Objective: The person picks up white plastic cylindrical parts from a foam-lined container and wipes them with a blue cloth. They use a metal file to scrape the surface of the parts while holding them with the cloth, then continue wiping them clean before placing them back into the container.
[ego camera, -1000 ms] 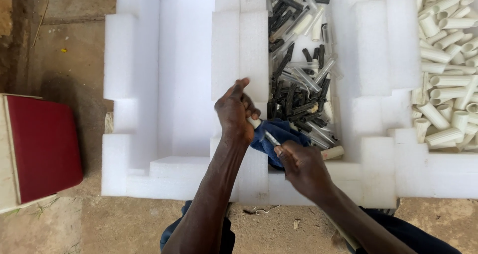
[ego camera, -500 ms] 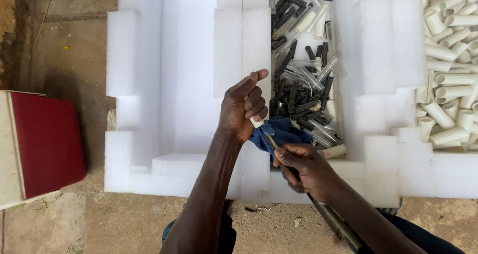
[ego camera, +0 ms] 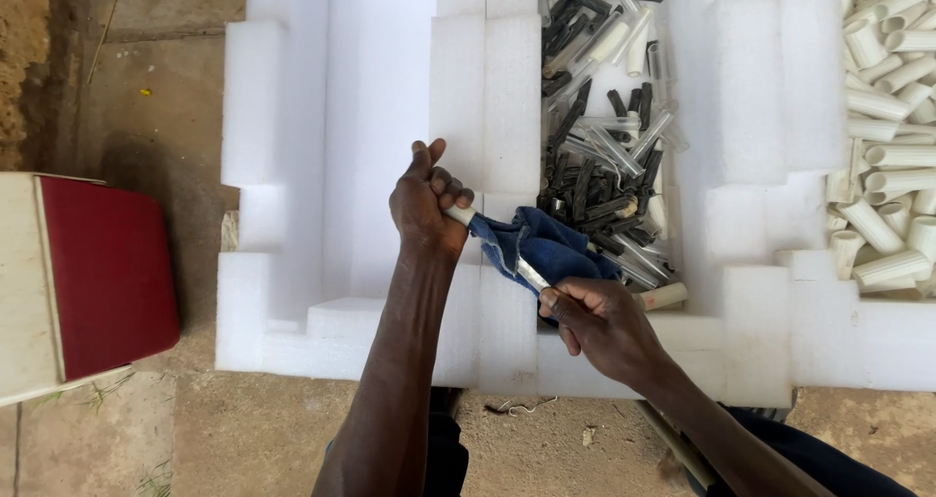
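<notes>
Now, step in hand: wiping a thin pale tube (ego camera: pixel 531 275) with a blue cloth (ego camera: pixel 546 248), as far as I can judge from the grip.
Left hand (ego camera: pixel 427 201): curled shut around one end of the tube, thumb raised, knuckles toward the camera.
Right hand (ego camera: pixel 600 322): closed around the cloth and the tube's other end; fingertips pinch the fabric against the tube.
Tube: slants between the two hands, above the front wall of the white foam tray (ego camera: pixel 370 166); most of its middle is hidden under the cloth.
Cloth: bunched around the tube, touching the right hand, just beside the left.
Next move calls for: a firm hold at the left end while the cloth slides along the tube, I judge; a loose pinch could let the tube slip out.
Black and clear tubes (ego camera: pixel 600 156): heaped in the tray's middle compartment, just behind the cloth.
White tubes (ego camera: pixel 882 156): piled in the right compartment, well apart from both hands.
Red box (ego camera: pixel 102 273): on the ground to the left, apart from the tray.
</notes>
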